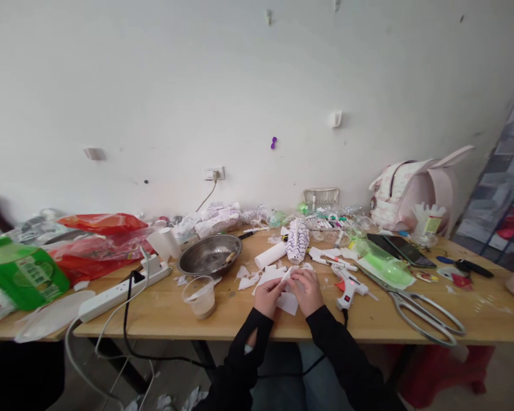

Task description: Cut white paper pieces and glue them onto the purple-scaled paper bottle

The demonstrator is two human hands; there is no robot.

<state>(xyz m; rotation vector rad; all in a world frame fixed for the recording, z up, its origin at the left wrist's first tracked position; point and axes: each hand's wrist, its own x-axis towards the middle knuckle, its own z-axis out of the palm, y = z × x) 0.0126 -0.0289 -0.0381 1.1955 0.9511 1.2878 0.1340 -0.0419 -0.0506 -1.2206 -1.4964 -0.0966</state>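
Both hands rest near the front edge of a wooden table (163, 311), working a small piece of white paper (288, 301). My left hand (268, 295) is curled with its fingers pinching the paper's left side. My right hand (307, 290) is closed on the paper's upper right part. White paper scraps (249, 279) lie just beyond the hands. A white hot glue gun (348, 288) lies right of my right hand. A white paper roll (270, 255) and a patterned white bundle (297, 240) sit farther back.
A metal bowl (209, 254), a clear plastic cup (199, 297) and a white power strip (124, 285) lie left. Large scissors (424, 311), phones (405, 249) and a green plastic bottle (383, 262) lie right. Red bags (98, 240), a green jug (23, 274) and a backpack (411, 197) stand around.
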